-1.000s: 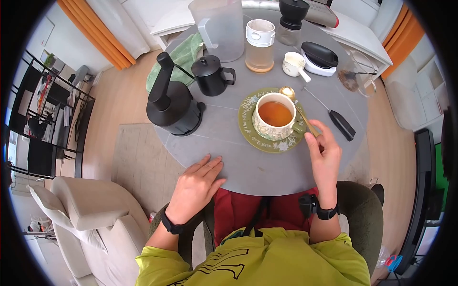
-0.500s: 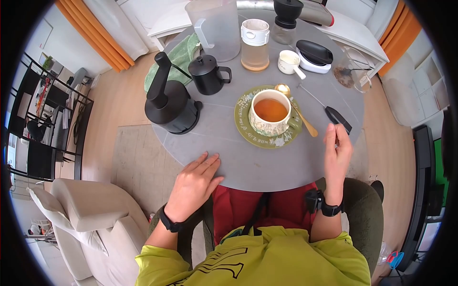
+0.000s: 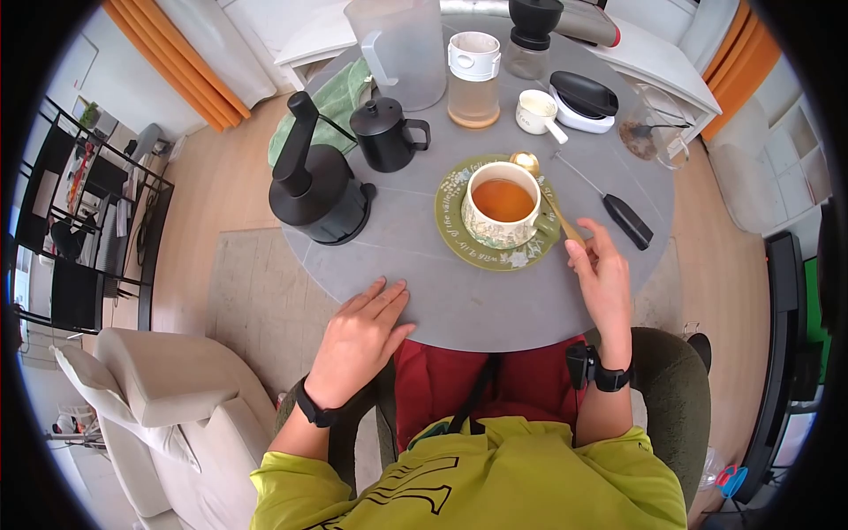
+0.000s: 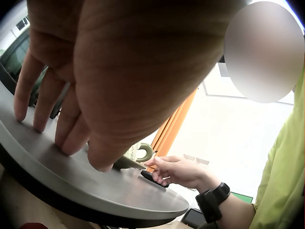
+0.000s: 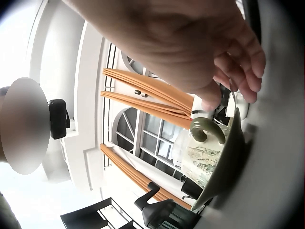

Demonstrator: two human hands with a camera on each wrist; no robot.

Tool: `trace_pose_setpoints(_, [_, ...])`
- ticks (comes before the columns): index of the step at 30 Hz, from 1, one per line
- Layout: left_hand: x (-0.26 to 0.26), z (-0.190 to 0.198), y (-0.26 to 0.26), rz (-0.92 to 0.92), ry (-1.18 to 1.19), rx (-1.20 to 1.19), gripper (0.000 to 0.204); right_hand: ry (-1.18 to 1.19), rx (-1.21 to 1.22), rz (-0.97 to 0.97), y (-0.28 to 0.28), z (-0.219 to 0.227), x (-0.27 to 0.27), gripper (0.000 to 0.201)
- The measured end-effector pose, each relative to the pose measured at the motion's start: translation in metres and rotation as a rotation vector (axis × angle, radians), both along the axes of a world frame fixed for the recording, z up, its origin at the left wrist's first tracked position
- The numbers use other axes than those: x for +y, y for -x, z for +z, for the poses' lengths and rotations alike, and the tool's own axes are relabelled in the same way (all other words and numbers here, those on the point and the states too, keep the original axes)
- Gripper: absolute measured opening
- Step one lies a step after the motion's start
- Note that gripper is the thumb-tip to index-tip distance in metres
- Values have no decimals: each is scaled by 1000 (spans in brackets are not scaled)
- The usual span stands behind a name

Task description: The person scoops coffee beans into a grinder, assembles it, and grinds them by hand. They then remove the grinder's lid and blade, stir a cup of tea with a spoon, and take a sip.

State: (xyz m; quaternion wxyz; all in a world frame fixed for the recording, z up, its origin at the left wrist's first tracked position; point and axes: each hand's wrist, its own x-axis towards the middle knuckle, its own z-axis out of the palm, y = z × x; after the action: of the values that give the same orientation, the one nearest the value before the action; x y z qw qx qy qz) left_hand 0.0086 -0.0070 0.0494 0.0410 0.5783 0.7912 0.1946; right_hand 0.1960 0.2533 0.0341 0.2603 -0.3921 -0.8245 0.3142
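Observation:
A cup of tea [image 3: 504,201] stands on a green saucer [image 3: 455,237] with white lettering. A gold spoon [image 3: 567,228] lies on the saucer's right side, its bowl toward the back and its handle over the near rim. My right hand [image 3: 604,276] has thumb and forefinger around the handle's end, beside the cup's green handle [image 5: 207,129]. My left hand [image 3: 355,340] rests on the near left of the table, fingers extended and fingertips [image 4: 66,148] on the grey top. To the right of the saucer lies a black-handled milk frother [image 3: 629,223].
On the left stand a black hand grinder [image 3: 320,199], a small black pot [image 3: 385,137] and a green cloth [image 3: 305,115]. Along the back are a clear pitcher [image 3: 411,62], a white-collared glass jar [image 3: 473,84], a small white cup [image 3: 536,110], a scale [image 3: 583,99] and a glass vessel [image 3: 649,132].
My right hand moved right, off the spoon's handle toward the frother, then came back left to the spoon. The left hand stayed on the table.

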Motion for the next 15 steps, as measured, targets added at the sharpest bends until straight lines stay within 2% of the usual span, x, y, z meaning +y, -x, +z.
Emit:
trace_pose_setpoints(4, [0,-1,1,2,2,-4,38,79,20,16,6,1,1,34])
trace_pose_setpoints(11, [1,-1,2,4,-2,-3,37,75,55,26,7,-3,4,35])
trace_pose_setpoints(14, [1,-2,2,4,-4,-4,37,82,90,-17,6,-2,4,29])
trace_pose_setpoints(15, [1,-2,2,4,-6,-3,37,76,147,-40,6,-2,4,21])
